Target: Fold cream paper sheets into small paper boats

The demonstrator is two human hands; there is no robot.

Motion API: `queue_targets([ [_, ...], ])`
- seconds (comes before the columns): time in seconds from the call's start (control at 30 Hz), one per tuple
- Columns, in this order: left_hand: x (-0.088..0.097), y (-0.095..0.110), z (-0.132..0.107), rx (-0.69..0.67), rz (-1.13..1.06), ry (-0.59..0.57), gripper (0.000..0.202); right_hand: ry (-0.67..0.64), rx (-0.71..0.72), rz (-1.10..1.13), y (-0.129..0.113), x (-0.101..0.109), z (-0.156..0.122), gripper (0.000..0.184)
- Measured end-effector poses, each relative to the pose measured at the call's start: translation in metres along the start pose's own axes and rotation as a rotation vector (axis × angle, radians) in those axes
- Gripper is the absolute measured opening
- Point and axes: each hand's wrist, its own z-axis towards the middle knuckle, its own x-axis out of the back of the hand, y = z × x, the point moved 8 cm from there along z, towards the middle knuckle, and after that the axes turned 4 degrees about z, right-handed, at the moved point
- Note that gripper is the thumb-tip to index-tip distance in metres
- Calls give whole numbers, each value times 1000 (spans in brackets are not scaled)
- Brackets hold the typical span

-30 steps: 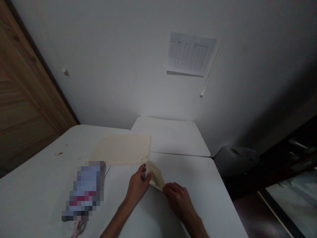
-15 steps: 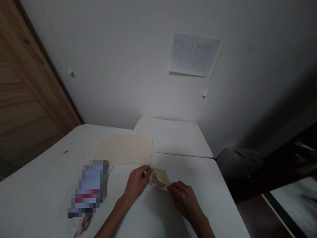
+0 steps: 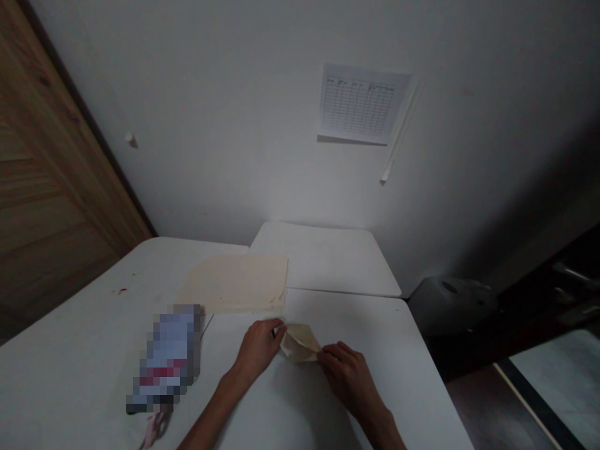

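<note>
Close by on the white table, the left hand and right hand each pinch an end of a small folded paper, seemingly steadying its creases, the cream sheet stack lying beyond.

wall: plain white, dim light | chart: printed grid sheet stuck on wall, white strip slanting beside it | door: wood, left | table: white, second table butted behind it | floor: dark, right
</note>
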Motion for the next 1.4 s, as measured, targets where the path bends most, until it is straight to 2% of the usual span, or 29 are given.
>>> queue_targets([
  [0.33, 0, 10, -1, -21, -10, 45, 25, 39, -35, 17, 8, 1, -5, 20],
  [0.47, -1, 15, 1, -23, -25, 58, 25, 74, -78, 28, 14, 8, -6, 20],
  [0.53, 2, 14, 3, -19, -36, 100, 30, 94, -99, 31, 20, 15, -7, 21],
  [0.7, 25, -7, 12, 14, 34, 347, 37, 171, -152, -27, 48, 40, -12, 24],
  [0.87, 44, -38, 36, 29, 99, 425, 39, 244, -235, -199, 89, 65, -21, 29],
  [1.0, 48, -50, 56, -35, 167, 389, 36, 246, -335, -338, 121, 77, -27, 30],
  [1.13, 39, -57, 65, -71, 223, 312, 40, 213, -409, -433, 146, 83, -30, 30],
  [1.27, 30, -59, 64, -85, 269, 250, 36, 150, -469, -461, 161, 84, -32, 29],
  [1.4, 29, -56, 63, -95, 290, 216, 32, 114, -523, -446, 168, 83, -36, 26],
])
